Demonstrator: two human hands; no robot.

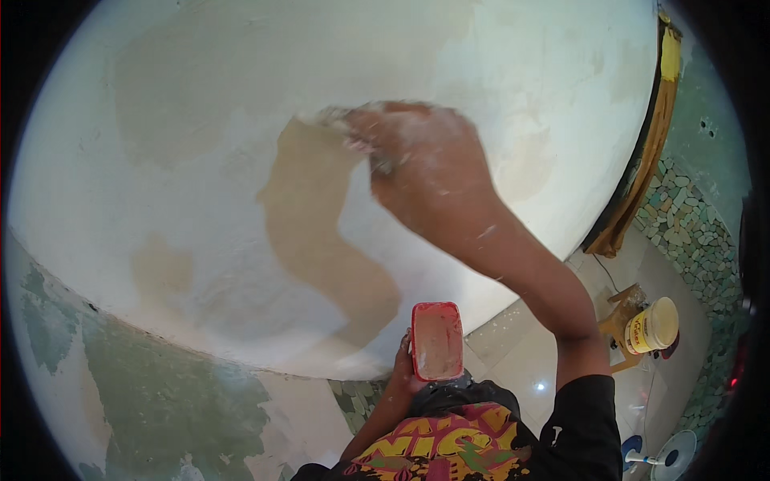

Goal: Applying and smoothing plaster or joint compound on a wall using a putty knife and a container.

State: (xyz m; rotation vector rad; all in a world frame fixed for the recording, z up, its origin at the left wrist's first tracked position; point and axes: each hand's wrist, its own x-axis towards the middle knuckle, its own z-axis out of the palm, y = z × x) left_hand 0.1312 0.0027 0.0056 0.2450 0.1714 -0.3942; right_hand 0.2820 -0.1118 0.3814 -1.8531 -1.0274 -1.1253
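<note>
My right hand (417,160) is raised against the white plastered wall (200,96), dusted with white filler, and grips a small scraper (341,120) whose blade presses on the wall at the top of a tan, bare patch (321,232). The tool is blurred and mostly hidden by my fingers. My left hand (401,369) is low near my chest and holds a flat red tray (437,339) smeared with pale filler.
A yellow-labelled tub with a cream lid (651,325) stands on a small wooden stool (622,325) on the pale tiled floor at the right. A wooden door frame (642,160) borders the wall. A pebble-tiled wall (682,224) lies beyond, and a fan (666,457) sits at the lower right.
</note>
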